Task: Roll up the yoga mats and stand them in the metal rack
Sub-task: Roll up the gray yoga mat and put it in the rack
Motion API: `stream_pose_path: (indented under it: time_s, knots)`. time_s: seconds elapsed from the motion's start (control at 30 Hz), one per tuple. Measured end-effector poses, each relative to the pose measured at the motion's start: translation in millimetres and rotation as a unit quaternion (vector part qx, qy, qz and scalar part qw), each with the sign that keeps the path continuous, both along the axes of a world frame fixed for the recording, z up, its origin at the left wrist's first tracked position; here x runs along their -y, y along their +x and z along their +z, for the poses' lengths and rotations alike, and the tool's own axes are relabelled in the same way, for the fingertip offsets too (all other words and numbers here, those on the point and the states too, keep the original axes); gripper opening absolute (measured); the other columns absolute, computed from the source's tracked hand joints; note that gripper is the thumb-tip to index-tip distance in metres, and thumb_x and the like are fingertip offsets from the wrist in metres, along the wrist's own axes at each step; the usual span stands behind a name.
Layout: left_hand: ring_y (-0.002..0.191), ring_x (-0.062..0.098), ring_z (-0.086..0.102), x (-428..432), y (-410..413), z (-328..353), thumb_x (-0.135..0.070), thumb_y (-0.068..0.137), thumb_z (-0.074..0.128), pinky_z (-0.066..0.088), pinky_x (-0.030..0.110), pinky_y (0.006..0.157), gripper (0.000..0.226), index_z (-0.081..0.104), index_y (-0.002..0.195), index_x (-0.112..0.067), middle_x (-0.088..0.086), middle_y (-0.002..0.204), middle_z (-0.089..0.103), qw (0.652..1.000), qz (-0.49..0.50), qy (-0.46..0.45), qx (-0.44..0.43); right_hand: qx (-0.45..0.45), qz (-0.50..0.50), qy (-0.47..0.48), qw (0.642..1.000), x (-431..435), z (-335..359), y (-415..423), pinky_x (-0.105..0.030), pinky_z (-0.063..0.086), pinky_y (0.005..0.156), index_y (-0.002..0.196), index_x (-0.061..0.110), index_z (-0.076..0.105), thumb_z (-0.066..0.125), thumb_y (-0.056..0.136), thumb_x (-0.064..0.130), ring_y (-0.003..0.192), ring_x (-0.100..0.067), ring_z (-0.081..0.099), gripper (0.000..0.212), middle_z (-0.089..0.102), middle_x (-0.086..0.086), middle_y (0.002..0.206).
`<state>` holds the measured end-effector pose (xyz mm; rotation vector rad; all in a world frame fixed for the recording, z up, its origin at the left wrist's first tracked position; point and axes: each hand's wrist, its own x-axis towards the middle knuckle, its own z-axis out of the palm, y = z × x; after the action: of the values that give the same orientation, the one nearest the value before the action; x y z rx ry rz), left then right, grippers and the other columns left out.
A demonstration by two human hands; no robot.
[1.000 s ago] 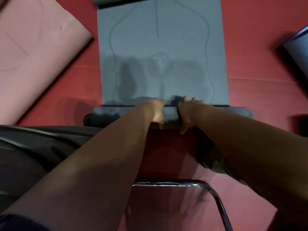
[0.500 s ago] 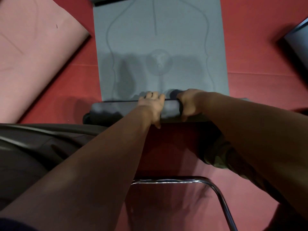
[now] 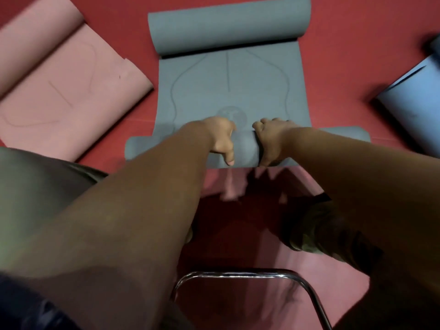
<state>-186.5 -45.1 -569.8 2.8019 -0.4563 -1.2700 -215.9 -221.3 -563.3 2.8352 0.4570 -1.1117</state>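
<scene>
Status: rolling in progress. The grey mat (image 3: 228, 86) lies on the red floor (image 3: 345, 55), directly ahead of the person. Its near end is wound into a roll (image 3: 245, 151). The flat middle section is not yet wound, and the far end curls over on itself.

The left hand (image 3: 220, 139) and right hand (image 3: 271, 141) grip the roll at its centre, close together. The fingers (image 3: 266, 121) are curled over the top, with the thumbs on the near side.

The pink mat (image 3: 59, 91) at left and the blue mat (image 3: 414, 98) at right lie only partly rolled. A chrome tube (image 3: 238, 274), probably the metal rack, shows near the bottom edge. No mat is seen standing in it.
</scene>
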Motion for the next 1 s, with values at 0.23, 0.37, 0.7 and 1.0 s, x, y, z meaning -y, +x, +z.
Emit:
stream_pose_path:
  time_s: [0.23,0.37,0.7,1.0]
  knots:
    - [0.110,0.031,0.066,-4.0,33.2,127.9,-0.054,0.055,0.097,0.056,0.047,0.101,0.093,0.061,0.137,-0.029,0.002,0.130,0.067,0.996,-0.056,0.049,0.052,0.043,-0.034,0.035,0.998,-5.0,110.3,30.5,-0.034,0.057,0.078,0.108,0.024,0.067,0.096,0.054,0.058,0.090,-0.029,0.069,0.069,0.074,-0.004,0.100]
    - [0.122,0.037,0.063,-7.7,32.4,189.7,-0.052,0.062,0.098,0.054,0.048,0.104,0.102,0.048,0.145,-0.018,0.013,0.141,0.060,0.985,-0.094,0.056,0.133,0.084,-0.058,0.074,0.992,-2.8,173.7,36.3,-0.040,0.058,0.083,0.101,0.023,0.064,0.096,0.056,0.061,0.089,-0.029,0.067,0.066,0.071,0.000,0.096]
    - [0.128,0.040,0.053,-23.6,-0.5,220.3,-0.064,0.053,0.096,0.045,0.058,0.101,0.120,0.037,0.147,-0.018,0.008,0.143,0.049,0.915,-0.126,0.038,0.382,0.134,-0.103,0.144,0.975,-3.9,238.1,28.9,-0.036,0.057,0.081,0.106,0.022,0.071,0.096,0.057,0.055,0.089,-0.026,0.070,0.064,0.075,0.000,0.098]
    - [0.126,0.038,0.054,-10.7,9.1,219.0,-0.057,0.059,0.094,0.045,0.056,0.097,0.096,0.045,0.133,-0.020,0.004,0.139,0.055,0.925,-0.096,0.024,0.367,0.138,-0.100,0.145,0.975,1.3,229.8,38.9,-0.040,0.053,0.096,0.141,0.021,0.060,0.094,0.070,0.048,0.112,-0.030,0.063,0.084,0.068,-0.007,0.128]
